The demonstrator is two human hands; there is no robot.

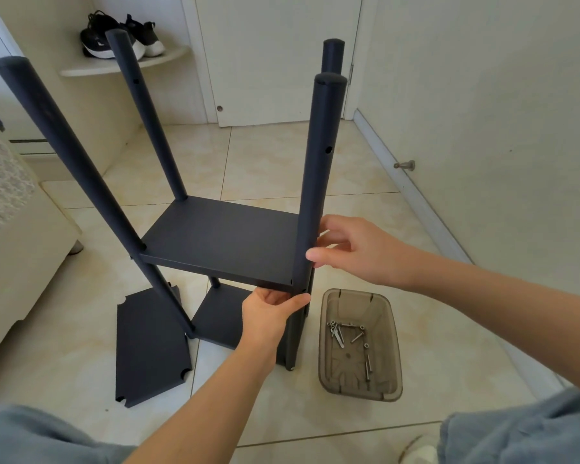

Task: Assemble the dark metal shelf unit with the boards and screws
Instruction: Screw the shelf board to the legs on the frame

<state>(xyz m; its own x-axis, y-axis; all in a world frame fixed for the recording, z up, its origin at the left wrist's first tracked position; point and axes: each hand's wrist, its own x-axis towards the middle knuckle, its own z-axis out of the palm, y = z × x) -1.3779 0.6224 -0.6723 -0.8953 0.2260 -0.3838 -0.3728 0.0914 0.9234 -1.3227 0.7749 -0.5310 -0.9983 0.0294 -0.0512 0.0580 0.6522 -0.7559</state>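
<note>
Left hand curled under the near corner of the dark shelf board, gripping it; right hand just above, fingers and thumb closed round the upright post. Screws in a bin right of hands; spare board left.

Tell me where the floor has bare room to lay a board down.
Free: the tiles between the shelf unit and the door, and those between the tray and the baseboard. Crowded: the near post, held by the left hand and right hand, with the tray beside it.
</note>
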